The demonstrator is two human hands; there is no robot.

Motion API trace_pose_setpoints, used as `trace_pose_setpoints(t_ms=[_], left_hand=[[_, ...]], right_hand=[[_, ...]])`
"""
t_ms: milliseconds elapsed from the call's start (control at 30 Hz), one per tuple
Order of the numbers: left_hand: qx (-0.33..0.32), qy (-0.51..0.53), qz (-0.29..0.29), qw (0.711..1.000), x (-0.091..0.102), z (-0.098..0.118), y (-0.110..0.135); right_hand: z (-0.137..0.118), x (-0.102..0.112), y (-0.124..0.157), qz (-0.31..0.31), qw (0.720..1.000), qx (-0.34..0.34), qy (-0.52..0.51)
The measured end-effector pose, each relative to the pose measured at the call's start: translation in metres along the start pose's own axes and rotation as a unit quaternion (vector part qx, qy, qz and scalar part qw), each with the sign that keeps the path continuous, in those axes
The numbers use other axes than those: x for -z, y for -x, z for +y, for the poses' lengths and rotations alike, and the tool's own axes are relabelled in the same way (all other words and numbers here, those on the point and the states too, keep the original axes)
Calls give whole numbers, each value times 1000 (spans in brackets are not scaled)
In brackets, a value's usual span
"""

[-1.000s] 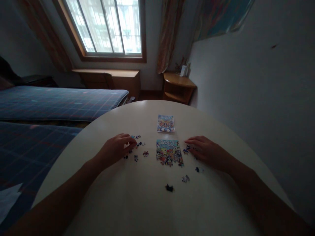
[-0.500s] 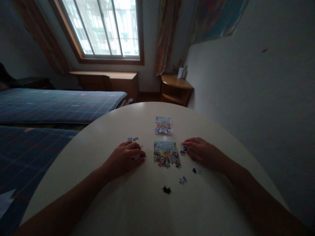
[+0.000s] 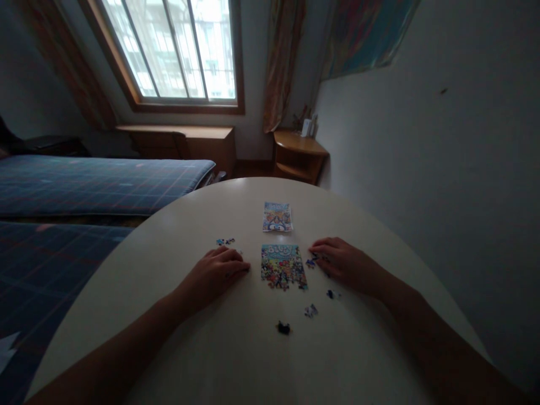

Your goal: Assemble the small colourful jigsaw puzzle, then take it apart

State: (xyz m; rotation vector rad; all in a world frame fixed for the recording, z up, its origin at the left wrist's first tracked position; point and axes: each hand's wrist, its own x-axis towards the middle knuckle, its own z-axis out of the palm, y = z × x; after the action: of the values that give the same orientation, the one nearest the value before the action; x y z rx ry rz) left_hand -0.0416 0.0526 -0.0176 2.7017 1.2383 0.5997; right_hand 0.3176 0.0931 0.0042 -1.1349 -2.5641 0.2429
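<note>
Left hand [image 3: 219, 271] rests palm-down between the left edge of the table [image 3: 228, 354] and the part-built puzzle [image 3: 284, 265], fingers half curled, a dark piece [image 3: 246, 270] at their tips; whether it is gripped cannot be told. Loose pieces [image 3: 225, 241] lie just beyond. 1 picture sheet [image 3: 277, 217] lies toward the far edge, 1 black piece [image 3: 284, 328] nearer the person. Past the far edge, an open-fronted cabinet [image 3: 301, 142] has a dark interior. 1 pale piece [image 3: 311, 310] follows. Right hand [image 3: 337, 256], fingers loosely bent, hovers or rests by a blue piece [image 3: 310, 263]; its grip cannot be told.
</note>
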Motion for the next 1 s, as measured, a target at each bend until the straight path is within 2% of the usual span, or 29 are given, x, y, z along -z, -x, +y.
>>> trace_pose_setpoints(t_ms=[133, 300, 467, 600, 833, 1000], left_hand=[[12, -22, 5, 1000, 9, -5, 1], [111, -81, 38, 990, 29, -19, 6], [205, -94, 7, 974, 34, -24, 9], [254, -74, -23, 964, 34, -25, 7], [283, -86, 8, 955, 37, -30, 7], [281, -90, -2, 955, 38, -30, 9]], right_hand=[[-1, 1, 0, 1, 1000, 0, -1], [0, 1, -1, -1, 1000, 2, 1], [-2, 2, -1, 2, 1000, 4, -1], [-1, 1, -1, -2, 1000, 4, 4], [3, -3, 0, 7, 1000, 1, -2], [2, -1, 0, 4, 1000, 7, 10]])
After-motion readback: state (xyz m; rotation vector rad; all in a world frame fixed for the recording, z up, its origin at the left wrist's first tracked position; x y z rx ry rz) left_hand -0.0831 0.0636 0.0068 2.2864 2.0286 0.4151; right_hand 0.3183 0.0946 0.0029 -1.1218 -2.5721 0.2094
